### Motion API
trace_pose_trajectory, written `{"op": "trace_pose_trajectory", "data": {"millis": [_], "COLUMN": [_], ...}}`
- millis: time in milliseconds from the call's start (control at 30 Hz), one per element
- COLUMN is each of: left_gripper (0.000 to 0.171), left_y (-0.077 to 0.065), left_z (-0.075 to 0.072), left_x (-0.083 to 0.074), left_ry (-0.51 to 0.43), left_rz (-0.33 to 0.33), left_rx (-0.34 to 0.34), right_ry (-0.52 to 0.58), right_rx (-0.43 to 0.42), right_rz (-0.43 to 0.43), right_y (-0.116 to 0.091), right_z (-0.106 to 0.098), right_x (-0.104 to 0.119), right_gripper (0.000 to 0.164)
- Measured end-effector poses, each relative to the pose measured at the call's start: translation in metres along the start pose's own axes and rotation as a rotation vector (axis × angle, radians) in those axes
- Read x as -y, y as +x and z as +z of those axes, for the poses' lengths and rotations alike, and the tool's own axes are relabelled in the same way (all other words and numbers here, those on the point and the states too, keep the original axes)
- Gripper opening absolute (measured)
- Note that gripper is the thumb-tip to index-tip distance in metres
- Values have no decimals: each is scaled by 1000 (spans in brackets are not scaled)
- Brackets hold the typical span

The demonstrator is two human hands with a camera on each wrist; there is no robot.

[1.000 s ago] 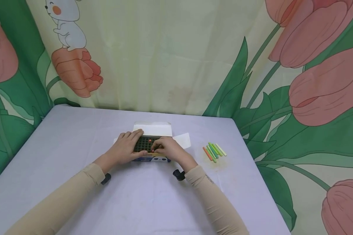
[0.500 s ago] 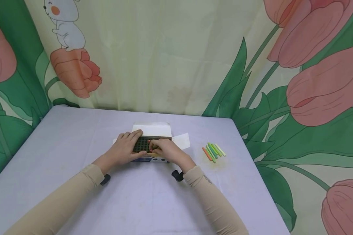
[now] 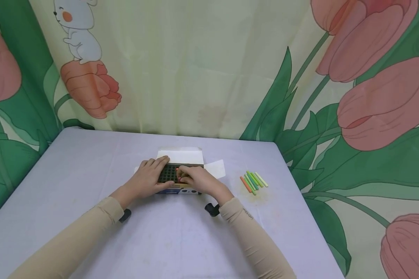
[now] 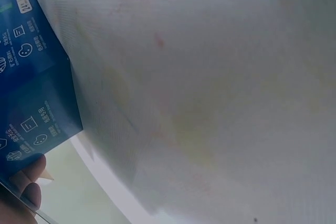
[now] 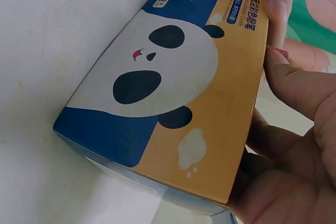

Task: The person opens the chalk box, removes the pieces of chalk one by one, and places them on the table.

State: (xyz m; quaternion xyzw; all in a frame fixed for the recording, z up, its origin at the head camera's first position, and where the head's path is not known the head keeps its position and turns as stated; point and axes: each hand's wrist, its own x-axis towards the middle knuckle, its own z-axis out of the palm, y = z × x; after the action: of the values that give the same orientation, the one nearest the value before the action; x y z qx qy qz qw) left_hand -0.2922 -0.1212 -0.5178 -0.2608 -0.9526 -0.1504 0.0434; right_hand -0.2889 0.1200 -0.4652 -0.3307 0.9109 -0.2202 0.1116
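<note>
A chalk box (image 3: 174, 190) with a panda-printed front lies lid-up on the table, its dark holder (image 3: 166, 173) full of round holes showing. My left hand (image 3: 147, 178) holds the box at its left end, thumb along the near edge and fingers reaching to the far edge. Over the right part of the holder, my right hand (image 3: 200, 179) pinches a red chalk stick (image 5: 278, 52), whose end shows by the thumb in the right wrist view. The rest of that stick is hidden. An orange chalk end (image 3: 177, 169) shows in the holder beside the right fingers.
Several loose chalk sticks (image 3: 254, 182), orange, green and pale yellow, lie in a row on the white tablecloth (image 3: 181, 240) to the right. The box's white lid flap (image 3: 180, 155) stands open behind it, and a side flap (image 3: 215, 168) spreads to the right.
My right hand has shifted slightly left over the holder, its fingertips still low among the holes. The left hand stays on the box. The loose chalk sticks have not moved.
</note>
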Motion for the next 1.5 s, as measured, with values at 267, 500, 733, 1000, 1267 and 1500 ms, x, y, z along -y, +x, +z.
{"op": "trace_pose_trajectory", "data": {"millis": [267, 500, 733, 1000, 1267, 1500], "left_gripper": [96, 96, 96, 97, 97, 97], "left_y": [0, 1, 1, 1, 1, 1], "left_z": [1, 1, 1, -2, 0, -1], "left_x": [-1, 1, -1, -2, 0, 0], "left_ry": [0, 6, 1, 14, 21, 19], "left_rz": [-1, 3, -4, -7, -3, 3], "left_rx": [2, -7, -3, -3, 4, 1], "right_ry": [34, 56, 120, 260, 339, 548], "right_rx": [9, 12, 6, -30, -47, -99], "right_rz": [10, 45, 75, 108, 123, 63], "right_y": [-1, -1, -2, -2, -4, -7], "right_z": [-1, -2, -5, -7, -8, -11], "right_x": [-3, -4, -4, -7, -10, -17], "right_gripper": [21, 23, 25, 20, 22, 19]}}
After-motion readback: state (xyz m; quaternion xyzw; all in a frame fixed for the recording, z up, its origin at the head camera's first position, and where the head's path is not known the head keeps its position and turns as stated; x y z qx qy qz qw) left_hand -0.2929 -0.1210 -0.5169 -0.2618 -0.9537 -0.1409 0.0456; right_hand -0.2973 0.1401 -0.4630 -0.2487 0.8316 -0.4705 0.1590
